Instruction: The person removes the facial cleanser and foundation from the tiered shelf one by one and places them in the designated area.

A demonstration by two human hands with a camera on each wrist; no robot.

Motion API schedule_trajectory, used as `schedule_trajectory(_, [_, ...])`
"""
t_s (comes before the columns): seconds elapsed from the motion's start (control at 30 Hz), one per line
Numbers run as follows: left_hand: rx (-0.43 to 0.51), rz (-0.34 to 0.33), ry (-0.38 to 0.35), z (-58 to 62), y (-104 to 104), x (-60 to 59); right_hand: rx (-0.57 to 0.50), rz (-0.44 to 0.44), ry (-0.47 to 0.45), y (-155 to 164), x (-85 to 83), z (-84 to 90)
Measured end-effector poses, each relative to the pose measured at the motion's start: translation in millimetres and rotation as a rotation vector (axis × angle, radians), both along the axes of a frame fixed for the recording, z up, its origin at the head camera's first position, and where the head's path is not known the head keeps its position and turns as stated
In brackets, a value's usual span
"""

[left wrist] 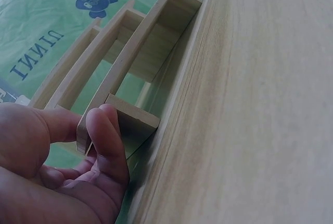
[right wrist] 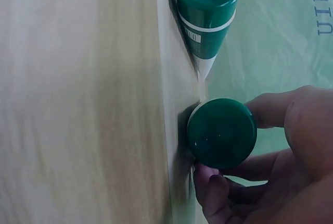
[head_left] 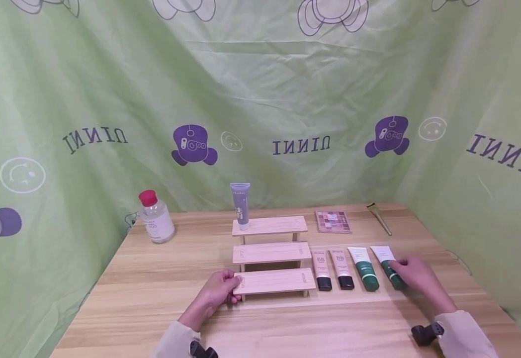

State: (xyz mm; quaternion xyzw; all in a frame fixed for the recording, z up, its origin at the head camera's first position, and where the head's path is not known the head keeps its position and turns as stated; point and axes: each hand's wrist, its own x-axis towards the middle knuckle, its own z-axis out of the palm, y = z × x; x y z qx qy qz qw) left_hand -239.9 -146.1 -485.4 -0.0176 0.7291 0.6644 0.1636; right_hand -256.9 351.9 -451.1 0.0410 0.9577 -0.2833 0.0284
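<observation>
My left hand (head_left: 218, 290) pinches the left end of the lowest tier of a light wooden three-step stand (head_left: 274, 281), thumb on top and fingers curled beneath, as the left wrist view (left wrist: 99, 146) also shows. At the right, my right hand (head_left: 414, 273) grips a green-and-white tube (head_left: 382, 253) lying on the table; its round green cap (right wrist: 222, 134) faces the right wrist camera. A second green-and-white tube (head_left: 363, 268) lies just left of it. Two pink BB cream tubes (head_left: 320, 266) with black caps lie between that and the stand. A lilac tube (head_left: 241, 206) stands upright on the top tier.
A clear bottle (head_left: 158, 223) with a red cap stands at the back left of the wooden table (head_left: 153, 283). Behind the tubes lie an eyeshadow palette (head_left: 333, 222) and a makeup brush (head_left: 380, 220). Green printed cloth (head_left: 251, 89) hangs behind and along both sides.
</observation>
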Motion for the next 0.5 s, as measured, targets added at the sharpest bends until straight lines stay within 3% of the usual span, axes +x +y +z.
schedule_trajectory(0.17, [0.008, -0.006, -0.005, -1.4, 0, 0.4, 0.0, -0.053, -0.018, -5, 4.0, 2.1])
schedule_trajectory(0.23, [0.008, -0.005, -0.009, -0.9, 1, 0.7, 0.007, -0.083, 0.023, -8, 4.2, 3.1])
schedule_trajectory(0.37, [0.005, -0.002, -0.008, 0.1, 0, 0.1, -0.013, -0.129, 0.25, -27, -3.5, 11.0])
schedule_trajectory(0.5, [0.005, 0.0, 0.001, -0.3, 0, -0.8, -0.091, -0.111, 0.461, -62, -15.4, 28.8])
